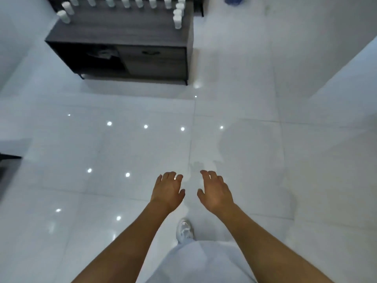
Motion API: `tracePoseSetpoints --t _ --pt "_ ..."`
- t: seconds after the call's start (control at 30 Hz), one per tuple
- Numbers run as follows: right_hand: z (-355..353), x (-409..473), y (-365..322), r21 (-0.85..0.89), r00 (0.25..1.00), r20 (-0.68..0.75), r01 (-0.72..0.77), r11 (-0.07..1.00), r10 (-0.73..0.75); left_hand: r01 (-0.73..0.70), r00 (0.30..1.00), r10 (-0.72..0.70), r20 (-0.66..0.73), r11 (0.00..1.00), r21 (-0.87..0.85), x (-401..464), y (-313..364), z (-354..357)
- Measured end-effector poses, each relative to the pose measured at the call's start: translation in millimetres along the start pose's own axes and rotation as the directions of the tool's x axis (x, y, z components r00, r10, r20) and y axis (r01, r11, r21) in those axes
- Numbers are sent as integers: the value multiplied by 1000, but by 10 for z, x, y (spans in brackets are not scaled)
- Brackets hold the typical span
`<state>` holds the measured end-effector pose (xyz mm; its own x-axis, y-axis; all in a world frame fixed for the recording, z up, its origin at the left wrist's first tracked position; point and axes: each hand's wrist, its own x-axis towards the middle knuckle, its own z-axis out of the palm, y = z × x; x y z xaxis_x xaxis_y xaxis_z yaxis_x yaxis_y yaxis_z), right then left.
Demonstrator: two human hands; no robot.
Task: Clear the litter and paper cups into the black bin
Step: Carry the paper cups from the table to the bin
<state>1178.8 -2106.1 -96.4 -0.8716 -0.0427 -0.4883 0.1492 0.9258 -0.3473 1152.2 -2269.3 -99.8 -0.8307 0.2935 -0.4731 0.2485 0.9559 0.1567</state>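
The shiny white floor (122, 152) fills most of the view, with little dots of light on it. Far ahead stands a dark wooden cabinet (122, 33). White paper cups (64, 16) stand in rows along the edges of its top. The black bin cannot be seen. Near the bottom, the left hand (168, 189) and the right hand (216, 192) reach out side by side, fingers loose and spread, holding nothing. One white shoe (185, 230) steps forward between the arms.
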Motion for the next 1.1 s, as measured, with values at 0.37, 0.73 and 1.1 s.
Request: tracePoseSetpoints --t 0.37,0.73,1.1 --pt "-575 1749 -1652 -132 975 70 219 967 -211 239 952 -276 -131 940 -245 765 -1781 -987" --pt "-1457 3954 -3065 -182 922 128 384 905 -366 386 863 -469 -190 853 -350 2185 -3232 -2287" --pt "-1793 5646 -4659 -191 891 177 449 873 -419 453 800 -568 -194 783 -426 3123 -4947 -3119"
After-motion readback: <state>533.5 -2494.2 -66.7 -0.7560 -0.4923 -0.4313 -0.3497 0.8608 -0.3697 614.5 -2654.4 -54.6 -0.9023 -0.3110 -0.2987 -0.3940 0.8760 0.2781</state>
